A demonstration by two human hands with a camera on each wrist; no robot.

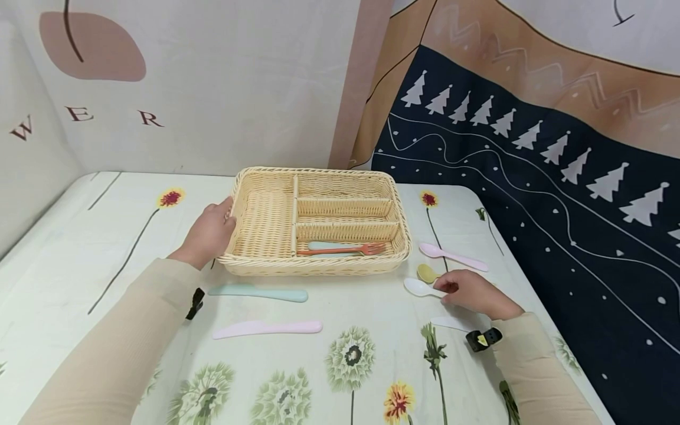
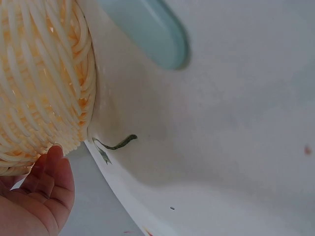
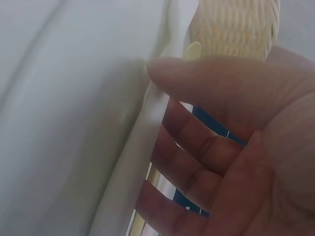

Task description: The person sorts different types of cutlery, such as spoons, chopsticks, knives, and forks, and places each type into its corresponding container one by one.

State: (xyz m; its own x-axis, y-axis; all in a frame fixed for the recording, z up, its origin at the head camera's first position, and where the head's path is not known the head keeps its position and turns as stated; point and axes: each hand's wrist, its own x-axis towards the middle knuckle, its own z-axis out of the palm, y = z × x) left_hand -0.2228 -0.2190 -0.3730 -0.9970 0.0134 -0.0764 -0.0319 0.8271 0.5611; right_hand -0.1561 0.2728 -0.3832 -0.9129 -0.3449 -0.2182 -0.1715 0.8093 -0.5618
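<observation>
My left hand (image 1: 208,233) grips the left end of a wicker cutlery basket (image 1: 313,268), its fingers against the woven wall (image 2: 44,83) in the left wrist view. Inside the front right compartment lie an orange fork (image 1: 366,249) and light blue cutlery (image 1: 321,245) partly beneath it. Right of the basket, my right hand (image 1: 473,292) pinches the handle of a white spoon (image 1: 418,287) low over the table. A yellow spoon (image 1: 427,273) lies just behind the white one, its handle hidden by the hand. Farther back is a pink spoon (image 1: 454,257).
In front of the basket lie a light blue knife (image 1: 260,292) and a pink knife (image 1: 268,329). A white piece of cutlery (image 1: 451,322) shows partly under my right wrist. The flowered tablecloth (image 1: 133,354) meets a dark printed curtain (image 1: 531,236) on the right.
</observation>
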